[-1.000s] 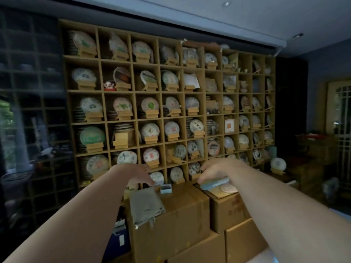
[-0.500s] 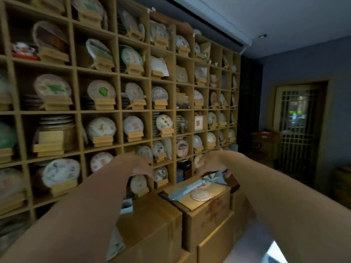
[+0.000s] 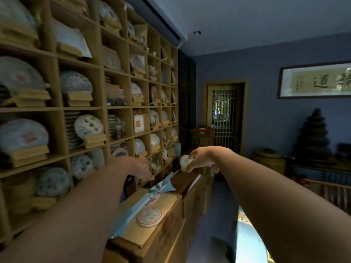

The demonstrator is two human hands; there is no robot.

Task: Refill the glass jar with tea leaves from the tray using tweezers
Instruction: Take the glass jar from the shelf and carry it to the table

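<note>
Pale round thing (image 3: 184, 160) newly in right hand (image 3: 202, 158) grip; left hand (image 3: 141, 168) still loose, empty.

Both arms reach over boxes beside the shelf wall.
Right hand (image 3: 202, 158), centre frame, holds a pale disc (image 3: 185, 161); left hand (image 3: 141, 168) hovers over blue paper (image 3: 152, 194).
</note>
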